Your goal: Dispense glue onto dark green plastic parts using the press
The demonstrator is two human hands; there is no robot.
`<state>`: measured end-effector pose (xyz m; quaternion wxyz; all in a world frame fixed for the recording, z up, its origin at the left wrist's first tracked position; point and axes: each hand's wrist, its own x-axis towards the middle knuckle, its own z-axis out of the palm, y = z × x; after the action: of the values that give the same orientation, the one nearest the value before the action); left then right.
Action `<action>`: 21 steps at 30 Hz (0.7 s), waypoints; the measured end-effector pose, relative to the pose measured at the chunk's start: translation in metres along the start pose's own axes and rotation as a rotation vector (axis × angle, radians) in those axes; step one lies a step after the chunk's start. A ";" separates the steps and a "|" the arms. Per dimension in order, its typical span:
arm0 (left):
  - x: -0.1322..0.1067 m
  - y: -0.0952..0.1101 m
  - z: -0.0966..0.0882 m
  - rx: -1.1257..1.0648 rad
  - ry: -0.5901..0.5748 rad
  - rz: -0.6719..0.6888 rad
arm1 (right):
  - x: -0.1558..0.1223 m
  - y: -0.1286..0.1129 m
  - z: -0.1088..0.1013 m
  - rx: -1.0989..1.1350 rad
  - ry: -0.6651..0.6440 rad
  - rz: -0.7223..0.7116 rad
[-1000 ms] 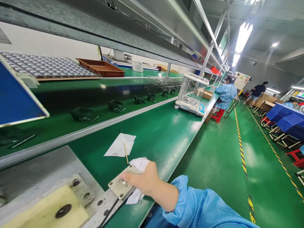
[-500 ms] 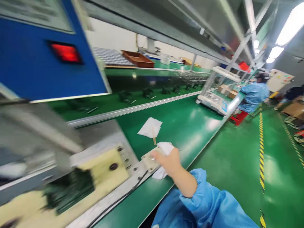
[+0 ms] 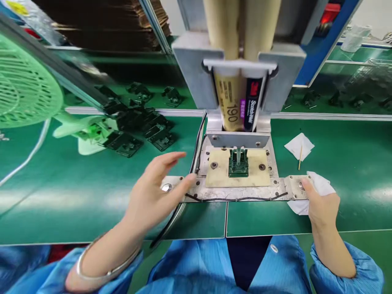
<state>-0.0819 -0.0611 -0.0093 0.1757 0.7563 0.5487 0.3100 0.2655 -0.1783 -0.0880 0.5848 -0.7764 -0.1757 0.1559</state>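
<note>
A glue dispenser with two cartridges (image 3: 240, 104) stands over a cream fixture plate (image 3: 220, 173) that holds a small dark green part (image 3: 238, 165). My left hand (image 3: 154, 192) hovers with fingers spread just beside the left metal push button (image 3: 166, 188). My right hand (image 3: 320, 204) is curled round a crumpled white cloth (image 3: 321, 190), its thumb resting on the right push button (image 3: 301, 185). Both wrists come out of blue sleeves; the left one wears a bangle.
Several dark parts (image 3: 137, 130) lie heaped at the left behind a green fan (image 3: 27, 87). A white wipe with a wooden stick (image 3: 299, 147) lies at the right. A conveyor strip (image 3: 337, 98) with more parts runs behind. Black cables (image 3: 196, 151) run along the fixture.
The view has swung from the long line and aisle back to the dispenser in front. My left hand has come into view by the left button; my right hand stays on the right button with the cloth.
</note>
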 end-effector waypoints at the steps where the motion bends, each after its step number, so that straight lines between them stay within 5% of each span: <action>1: 0.008 0.009 0.004 -0.099 -0.107 0.016 | 0.000 -0.001 0.000 -0.002 0.008 0.003; 4: 0.032 0.026 0.021 -0.296 -0.383 0.029 | 0.001 0.001 0.000 0.018 0.009 -0.001; 8: 0.056 0.030 0.045 -0.410 -0.603 0.001 | 0.004 0.007 0.001 0.050 -0.011 -0.029; 14: 0.066 0.042 0.047 -0.695 -0.686 -0.093 | 0.002 0.008 0.000 0.067 -0.052 -0.068; 21: 0.061 0.063 0.027 -0.607 -0.802 -0.439 | 0.007 0.010 0.004 0.065 -0.048 -0.047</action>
<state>-0.0062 -0.0233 0.0249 0.6420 0.5984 0.4693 0.0980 0.2704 -0.1742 -0.0994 0.6091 -0.7486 -0.2028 0.1661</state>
